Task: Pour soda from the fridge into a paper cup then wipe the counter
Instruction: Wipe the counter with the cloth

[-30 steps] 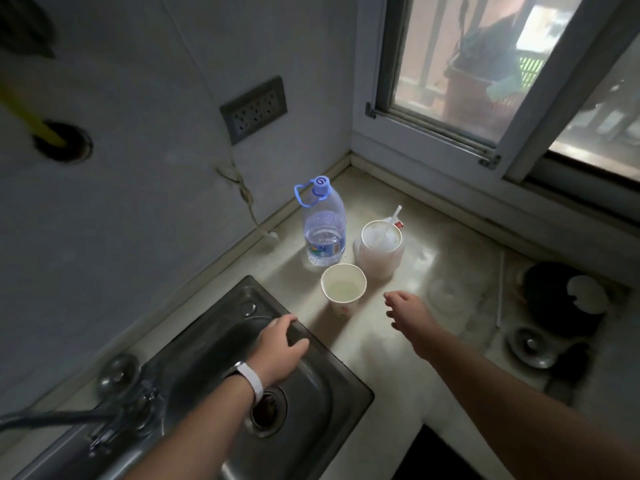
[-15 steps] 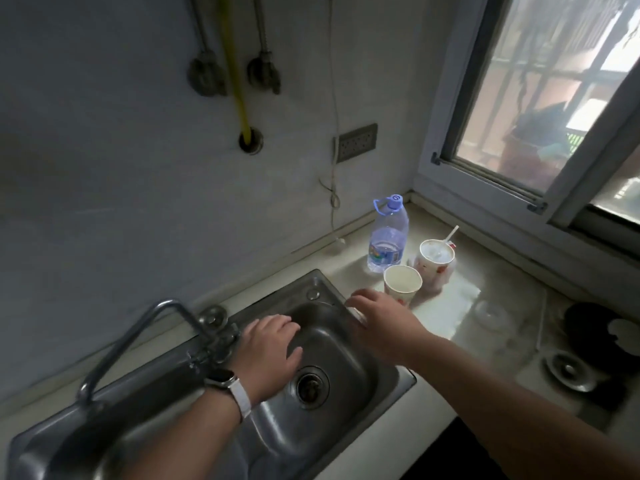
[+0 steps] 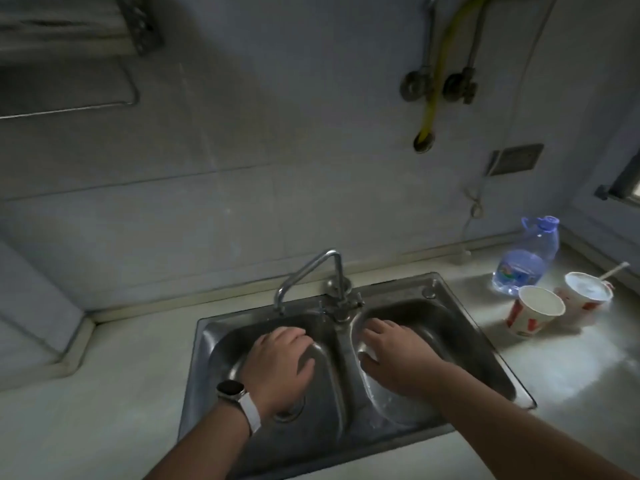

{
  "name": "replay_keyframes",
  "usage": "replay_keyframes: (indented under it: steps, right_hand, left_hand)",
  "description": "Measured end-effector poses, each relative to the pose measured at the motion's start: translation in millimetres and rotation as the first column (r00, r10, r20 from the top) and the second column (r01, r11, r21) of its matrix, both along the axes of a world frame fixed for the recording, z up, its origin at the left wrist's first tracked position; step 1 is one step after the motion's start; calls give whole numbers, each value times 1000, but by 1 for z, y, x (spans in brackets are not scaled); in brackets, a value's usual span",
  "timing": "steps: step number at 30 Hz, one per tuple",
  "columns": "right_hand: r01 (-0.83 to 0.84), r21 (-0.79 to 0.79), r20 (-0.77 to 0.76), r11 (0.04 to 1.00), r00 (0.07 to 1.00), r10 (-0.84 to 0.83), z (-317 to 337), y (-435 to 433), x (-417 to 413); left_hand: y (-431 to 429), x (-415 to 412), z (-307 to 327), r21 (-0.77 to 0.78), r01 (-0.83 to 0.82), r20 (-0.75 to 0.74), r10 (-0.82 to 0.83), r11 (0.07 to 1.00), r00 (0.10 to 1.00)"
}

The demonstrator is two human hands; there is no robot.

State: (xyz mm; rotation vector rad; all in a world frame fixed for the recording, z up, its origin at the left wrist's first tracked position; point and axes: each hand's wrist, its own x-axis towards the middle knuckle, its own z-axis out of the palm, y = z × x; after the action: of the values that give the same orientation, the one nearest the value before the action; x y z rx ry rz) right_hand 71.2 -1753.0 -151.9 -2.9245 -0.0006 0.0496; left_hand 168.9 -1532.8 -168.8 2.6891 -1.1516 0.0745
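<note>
A white paper cup with red print (image 3: 531,311) stands on the pale counter (image 3: 554,372) right of the sink. Behind it are a clear blue-capped bottle (image 3: 524,261) and a second cup with a lid and straw (image 3: 585,299). My left hand (image 3: 280,362), a watch on its wrist, hovers over the left basin of the steel double sink (image 3: 460,299) with fingers apart and nothing in it. My right hand (image 3: 398,358) is over the right basin, also open. Both hands are well left of the cups.
A steel faucet (image 3: 311,275) rises at the back of the sink between my hands. Pipes and a yellow hose (image 3: 433,95) hang on the wall above a socket (image 3: 517,159). A wire rack (image 3: 69,53) is mounted at top left. A window corner shows at far right.
The view has swung left from the cups to the sink. Both hands moved left with it, away from the paper cup, and now hover over the two basins.
</note>
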Motion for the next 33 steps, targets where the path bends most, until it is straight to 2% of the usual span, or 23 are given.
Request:
replay_keyframes:
  steps: [7,12,16,26,33]
  right_hand:
    - [-205,-35,12,978,979,205,6,39,26]
    - [-314,-13,0,949,949,314,11,55,38]
    - [-414,22,-21,910,910,414,1,71,43]
    - [-616,116,1,779,785,620,1,131,48]
    - [-718,111,15,687,693,721,9,207,50]
  left_hand:
    - [51,-17,5,-33,-133,-3,133,991,991]
    - [72,-40,8,60,-245,66,241,968,968]
    - [87,-63,11,116,-334,39,332,935,942]
    - [137,-120,14,65,-550,162,535,832,829]
    - [209,-151,13,45,-689,161,675,724,720]
